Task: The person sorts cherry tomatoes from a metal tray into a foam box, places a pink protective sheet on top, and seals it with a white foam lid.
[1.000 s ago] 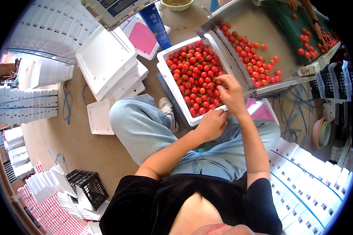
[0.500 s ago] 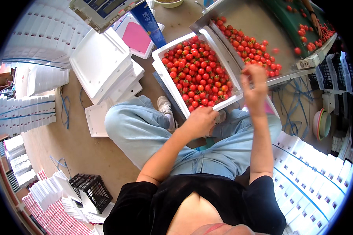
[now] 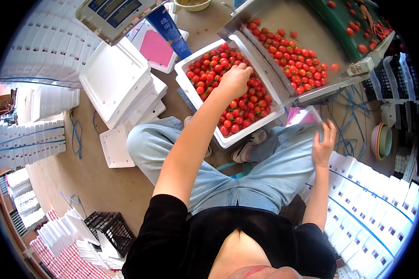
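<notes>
So the colours around me: bright red cherry tomatoes (image 3: 246,109) with little green stem tops, in a plain white box (image 3: 253,128). My jeans (image 3: 156,145) are faded light blue, and my top (image 3: 170,242) is solid black. There's a deep blue post (image 3: 170,32), a hot pink sheet (image 3: 156,49), plain white lids (image 3: 114,76), a dark green belt (image 3: 337,28), a black lattice crate (image 3: 114,228), tan floor (image 3: 139,190) and a red-and-white striped stack (image 3: 56,255) lower left.

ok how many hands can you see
3: the left hand over the tomatoes in the white box, the right hand at the right knee, and a co-worker's hand by the green surface. Others may be hidden.
</notes>
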`<state>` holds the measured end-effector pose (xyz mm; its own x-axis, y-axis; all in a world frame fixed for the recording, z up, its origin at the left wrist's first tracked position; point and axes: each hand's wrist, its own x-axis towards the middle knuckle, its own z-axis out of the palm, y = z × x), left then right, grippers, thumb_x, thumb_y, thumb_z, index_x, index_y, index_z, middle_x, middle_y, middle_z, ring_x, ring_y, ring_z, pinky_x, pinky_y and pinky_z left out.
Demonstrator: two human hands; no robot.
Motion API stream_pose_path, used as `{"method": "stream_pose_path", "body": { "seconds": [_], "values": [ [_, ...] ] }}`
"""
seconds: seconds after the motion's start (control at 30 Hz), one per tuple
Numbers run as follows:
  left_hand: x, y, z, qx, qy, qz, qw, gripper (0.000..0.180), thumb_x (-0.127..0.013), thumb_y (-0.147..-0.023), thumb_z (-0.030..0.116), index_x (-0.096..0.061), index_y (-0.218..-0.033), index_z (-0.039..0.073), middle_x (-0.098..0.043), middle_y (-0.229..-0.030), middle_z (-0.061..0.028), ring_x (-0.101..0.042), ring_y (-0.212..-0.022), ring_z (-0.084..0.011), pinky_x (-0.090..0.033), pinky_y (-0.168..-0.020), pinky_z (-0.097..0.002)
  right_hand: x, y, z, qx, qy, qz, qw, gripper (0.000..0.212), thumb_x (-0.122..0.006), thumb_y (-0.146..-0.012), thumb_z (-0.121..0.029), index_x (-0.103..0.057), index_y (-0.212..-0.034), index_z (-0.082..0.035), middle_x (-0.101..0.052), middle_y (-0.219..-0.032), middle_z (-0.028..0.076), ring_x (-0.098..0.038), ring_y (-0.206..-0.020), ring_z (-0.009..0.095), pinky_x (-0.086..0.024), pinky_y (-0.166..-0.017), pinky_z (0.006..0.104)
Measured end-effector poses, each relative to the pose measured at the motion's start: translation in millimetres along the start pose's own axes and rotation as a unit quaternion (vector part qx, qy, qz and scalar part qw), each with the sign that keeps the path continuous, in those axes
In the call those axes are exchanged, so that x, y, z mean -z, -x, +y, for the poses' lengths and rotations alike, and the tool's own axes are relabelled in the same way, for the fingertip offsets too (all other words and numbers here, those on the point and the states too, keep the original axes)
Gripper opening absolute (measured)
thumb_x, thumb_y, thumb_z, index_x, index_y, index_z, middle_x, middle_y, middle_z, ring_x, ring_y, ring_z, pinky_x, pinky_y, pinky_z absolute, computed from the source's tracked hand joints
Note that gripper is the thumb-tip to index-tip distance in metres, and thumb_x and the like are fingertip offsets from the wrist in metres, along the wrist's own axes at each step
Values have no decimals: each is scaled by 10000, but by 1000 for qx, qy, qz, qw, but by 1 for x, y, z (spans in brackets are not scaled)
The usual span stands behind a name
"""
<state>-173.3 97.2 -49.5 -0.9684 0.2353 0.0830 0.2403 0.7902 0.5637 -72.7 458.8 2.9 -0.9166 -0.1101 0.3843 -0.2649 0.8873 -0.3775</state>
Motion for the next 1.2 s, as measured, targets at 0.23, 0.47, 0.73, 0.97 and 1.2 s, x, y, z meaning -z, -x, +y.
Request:
{"method": "stream_pose_path", "body": {
  "seconds": [0.23,0.47,0.73,0.97,1.2],
  "values": [
    [-15,-11,5,-38,-202,-61,977,218,-643,-776,37,-637,-994,46,-591,-1073,-105,-586,-1072,-310,-567,-819,-424,-8,-3,1,-71,-47,52,995,169,-609,-866,-11,-652,-1029,-18,-615,-1176,121,-596,-1093,312,-471,-940,382],
    [9,58,96,-63,64,186,978,277,-703,-702,47,-624,-967,60,-601,-862,-114,-617,-839,-327,-523,-708,-430,-13,19,-87,-243,-505,-93,823,300,-559,-991,-161,-573,-1272,-58,-592,-1215,97,-594,-1089,187,-481,-952,379],
    [-17,103,172,-138,211,88,964,459,-716,-763,55,-591,-1205,36,-566,-1208,-142,-544,-1152,-345,-445,-980,-441,-44,36,7,-413,-863,-92,276,234,-503,-1024,-147,-606,-1118,40,-645,-1074,154,-612,-1038,277,-497,-994,392],
    [-14,96,101,-70,113,112,985,356,-676,-788,39,-602,-1136,47,-573,-1186,-139,-542,-1137,-342,-424,-977,-443,-35,-135,118,-461,-718,155,498,607,-540,-1014,-393,-398,-1398,55,-437,-1400,268,-389,-1360,373,-291,-1183,502],
    [2,112,45,10,50,141,989,401,-689,-778,67,-595,-1167,52,-552,-1231,-153,-527,-1187,-354,-417,-1025,-457,-44,-52,144,-254,-261,-90,927,463,-611,-984,-240,-537,-1360,21,-590,-1333,165,-566,-1219,246,-413,-1046,335]
  ]
}}
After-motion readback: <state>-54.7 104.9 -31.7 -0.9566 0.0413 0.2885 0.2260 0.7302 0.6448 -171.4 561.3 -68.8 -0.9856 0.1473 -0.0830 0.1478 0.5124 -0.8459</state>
